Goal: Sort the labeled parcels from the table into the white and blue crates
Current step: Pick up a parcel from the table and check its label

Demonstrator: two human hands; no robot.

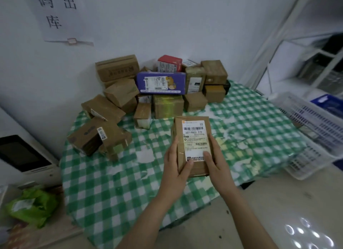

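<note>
A brown cardboard parcel [193, 130] with a white shipping label facing up is held above the table with the green checked cloth [104, 189]. My left hand [176, 167] grips its lower left edge, thumb on top. My right hand [213, 161] grips its lower right edge, thumb on the label. A pile of several parcels [167, 107] lies at the back of the table, among them a purple box [161, 83] and a red-topped box [169, 63]. The white crate [304, 118] stands at the right, and a corner of the blue crate [326, 102] shows behind it.
A white appliance with a dark screen [24, 154] stands at the left, with a green bag [31, 206] below it. A paper sign [57, 14] hangs on the wall. White metal shelving [315, 63] fills the far right. Bare floor [278, 202] lies to the right of the table.
</note>
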